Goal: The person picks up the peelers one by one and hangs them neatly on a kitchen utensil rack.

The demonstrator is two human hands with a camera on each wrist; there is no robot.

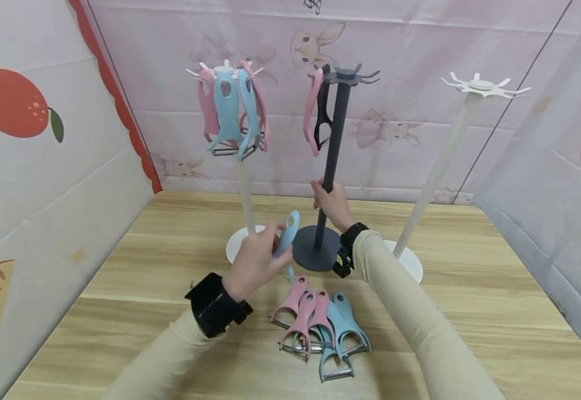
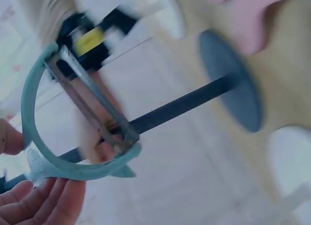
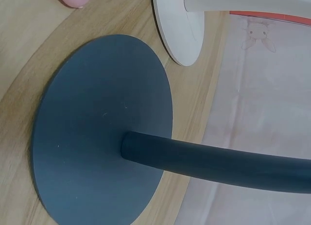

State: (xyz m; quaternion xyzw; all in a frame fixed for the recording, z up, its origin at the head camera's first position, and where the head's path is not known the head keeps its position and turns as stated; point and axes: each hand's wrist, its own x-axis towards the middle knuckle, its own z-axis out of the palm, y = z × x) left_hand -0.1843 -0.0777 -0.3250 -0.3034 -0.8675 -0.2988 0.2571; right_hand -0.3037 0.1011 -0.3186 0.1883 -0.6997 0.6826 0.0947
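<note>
My left hand (image 1: 259, 260) holds a light blue peeler (image 1: 288, 234) by its handle, the holed end pointing up; its curved frame and metal blade (image 2: 92, 94) show large in the left wrist view. With my right hand (image 1: 334, 204) I grip the pole of the dark grey stand (image 1: 337, 133) above its round base (image 3: 97, 123). A pink peeler (image 1: 312, 111) and a black peeler (image 1: 323, 105) hang from that stand's hooks on the left side. Below my hands, a pile of pink peelers (image 1: 302, 319) and blue peelers (image 1: 347, 322) lies on the table.
On the left, a white stand (image 1: 244, 189) carries several pink and blue peelers (image 1: 228, 105). To the right rises another white stand (image 1: 432, 161) with bare hooks. A printed cloth (image 1: 395, 33) hangs behind the wooden table (image 1: 480, 311).
</note>
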